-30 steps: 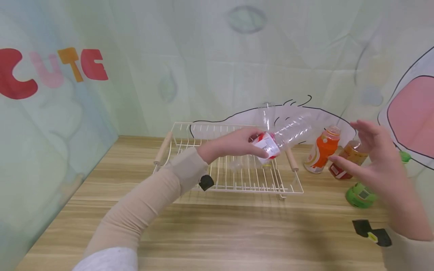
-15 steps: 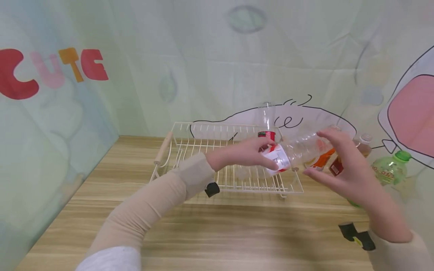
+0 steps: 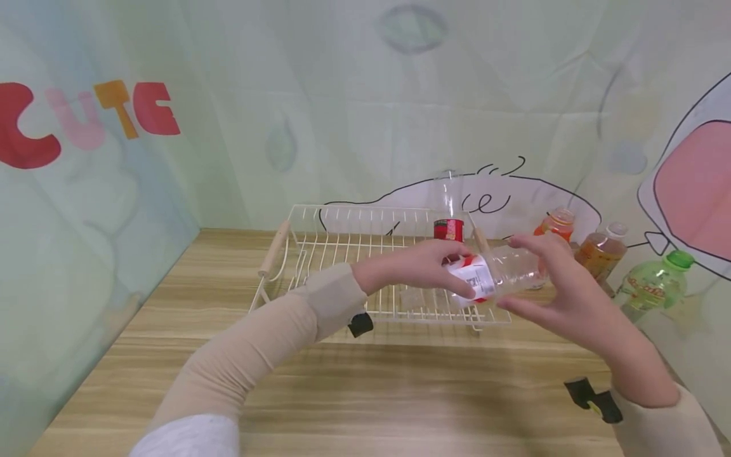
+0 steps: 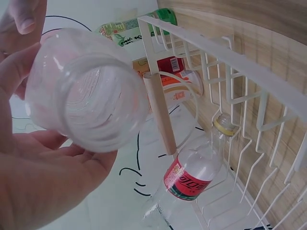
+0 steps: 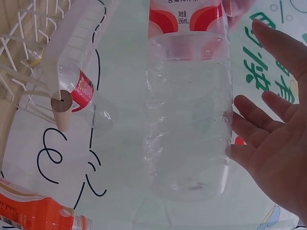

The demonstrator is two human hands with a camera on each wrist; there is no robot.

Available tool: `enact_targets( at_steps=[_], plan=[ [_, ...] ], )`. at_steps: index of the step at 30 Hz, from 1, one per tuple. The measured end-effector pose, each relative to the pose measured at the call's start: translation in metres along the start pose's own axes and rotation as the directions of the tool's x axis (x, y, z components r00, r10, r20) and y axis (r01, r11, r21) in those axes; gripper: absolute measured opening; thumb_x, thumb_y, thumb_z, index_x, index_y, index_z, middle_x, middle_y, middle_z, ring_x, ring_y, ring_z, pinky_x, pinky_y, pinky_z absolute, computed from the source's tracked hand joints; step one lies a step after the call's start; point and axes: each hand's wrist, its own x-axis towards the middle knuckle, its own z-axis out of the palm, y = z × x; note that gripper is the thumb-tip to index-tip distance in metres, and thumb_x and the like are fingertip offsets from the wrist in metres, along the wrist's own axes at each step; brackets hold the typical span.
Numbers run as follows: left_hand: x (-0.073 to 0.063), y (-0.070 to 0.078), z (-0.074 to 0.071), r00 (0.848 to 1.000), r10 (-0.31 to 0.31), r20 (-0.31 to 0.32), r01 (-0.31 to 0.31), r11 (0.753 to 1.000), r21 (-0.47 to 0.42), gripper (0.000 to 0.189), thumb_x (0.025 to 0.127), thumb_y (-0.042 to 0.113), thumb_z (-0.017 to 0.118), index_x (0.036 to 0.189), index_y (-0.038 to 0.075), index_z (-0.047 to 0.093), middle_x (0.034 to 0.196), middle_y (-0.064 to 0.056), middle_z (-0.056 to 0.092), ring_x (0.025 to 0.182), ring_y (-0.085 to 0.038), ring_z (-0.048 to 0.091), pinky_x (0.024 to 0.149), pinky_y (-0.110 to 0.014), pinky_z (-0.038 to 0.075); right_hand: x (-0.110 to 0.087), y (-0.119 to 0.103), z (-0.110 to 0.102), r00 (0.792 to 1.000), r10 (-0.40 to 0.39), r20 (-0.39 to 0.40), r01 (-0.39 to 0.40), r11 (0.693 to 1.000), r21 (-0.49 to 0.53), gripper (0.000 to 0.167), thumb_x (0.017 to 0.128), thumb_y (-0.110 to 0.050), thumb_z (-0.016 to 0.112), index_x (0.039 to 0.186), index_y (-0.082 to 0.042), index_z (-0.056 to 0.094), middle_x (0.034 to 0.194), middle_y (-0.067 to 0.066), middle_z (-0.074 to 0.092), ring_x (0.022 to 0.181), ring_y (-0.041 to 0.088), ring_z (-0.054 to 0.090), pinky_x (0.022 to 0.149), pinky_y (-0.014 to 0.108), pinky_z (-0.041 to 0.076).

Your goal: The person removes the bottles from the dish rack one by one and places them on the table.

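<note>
My left hand [image 3: 425, 265] grips a clear plastic bottle [image 3: 514, 270] around its white-and-red label, close over the right part of the wire dish rack [image 3: 434, 319]. The bottle lies nearly level, base toward the right. In the left wrist view, the mouth of this bottle [image 4: 103, 103] faces the camera, uncapped. My right hand [image 3: 571, 304] is spread near the base end, thumb apart from the fingers. The right wrist view has its fingertips [image 5: 235, 129] right at the bottle's side. Upside down at the rack's back right stands another clear bottle [image 3: 449, 228] with a red label.
Wooden handles [image 3: 275, 247] rise at the rack's ends. To the right of the rack stand an orange bottle [image 3: 556, 223], a bottle with brownish label [image 3: 602, 251] and a green bottle [image 3: 653, 285]. A printed curtain [image 3: 342, 127] hangs behind the wooden table [image 3: 371, 393].
The left hand has lowered the bottle and shifted it right, turning it closer to level. The right hand has moved left, toward the bottle's base.
</note>
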Motion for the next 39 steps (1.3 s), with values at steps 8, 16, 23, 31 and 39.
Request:
enact_targets(
  at_steps=[8, 16, 23, 31, 39],
  plan=[
    [0.0, -0.002, 0.001, 0.999, 0.039, 0.01, -0.039, 0.999, 0.02, 0.044, 0.082, 0.032, 0.075, 0.12, 0.017, 0.057, 0.1, 0.002, 0.06, 0.086, -0.013, 0.056, 0.069, -0.024, 0.052, -0.002, 0.002, 0.003, 0.983, 0.118, 0.139, -0.12, 0.993, 0.001, 0.078, 0.07, -0.021, 0.087, 0.137, -0.009, 0.048, 0.136, 0.01, 0.051, 0.124, 0.031, 0.046, 0.09, 0.057, 0.048],
    [0.002, -0.002, 0.002, 0.997, 0.065, 0.03, -0.066, 0.997, 0.042, 0.033, 0.082, 0.032, 0.075, 0.107, 0.017, 0.061, 0.095, 0.005, 0.061, 0.081, -0.01, 0.055, 0.071, -0.023, 0.05, -0.004, 0.005, 0.009, 0.968, 0.135, 0.21, -0.137, 0.991, -0.008, 0.07, 0.074, -0.03, 0.084, 0.133, -0.008, 0.052, 0.128, 0.009, 0.052, 0.119, 0.032, 0.05, 0.089, 0.06, 0.047],
    [0.002, -0.003, 0.004, 0.998, 0.054, 0.036, -0.056, 0.998, 0.03, 0.034, 0.082, 0.032, 0.075, 0.109, 0.017, 0.061, 0.096, 0.005, 0.061, 0.083, -0.01, 0.055, 0.071, -0.023, 0.05, -0.005, 0.007, 0.013, 0.971, 0.119, 0.208, -0.11, 0.993, -0.052, 0.066, 0.072, -0.029, 0.086, 0.128, -0.009, 0.056, 0.126, 0.006, 0.054, 0.115, 0.027, 0.053, 0.087, 0.053, 0.052],
    [0.002, -0.001, 0.008, 0.998, 0.036, 0.049, -0.039, 0.998, 0.052, 0.04, 0.082, 0.032, 0.075, 0.115, 0.016, 0.06, 0.101, 0.005, 0.06, 0.089, -0.011, 0.056, 0.072, -0.021, 0.052, -0.007, 0.006, 0.019, 0.964, 0.134, 0.229, -0.121, 0.99, -0.071, 0.062, 0.071, -0.029, 0.086, 0.125, -0.012, 0.059, 0.127, 0.007, 0.055, 0.113, 0.028, 0.056, 0.081, 0.047, 0.056],
    [0.004, -0.002, 0.011, 0.996, 0.06, 0.063, -0.065, 0.995, 0.079, 0.035, 0.082, 0.031, 0.075, 0.111, 0.016, 0.062, 0.097, 0.005, 0.062, 0.086, -0.01, 0.057, 0.069, -0.02, 0.052, -0.01, 0.009, 0.023, 0.954, 0.142, 0.264, -0.123, 0.989, -0.086, 0.064, 0.07, -0.029, 0.087, 0.125, -0.012, 0.058, 0.126, 0.005, 0.055, 0.107, 0.026, 0.061, 0.079, 0.043, 0.057]
  ],
)
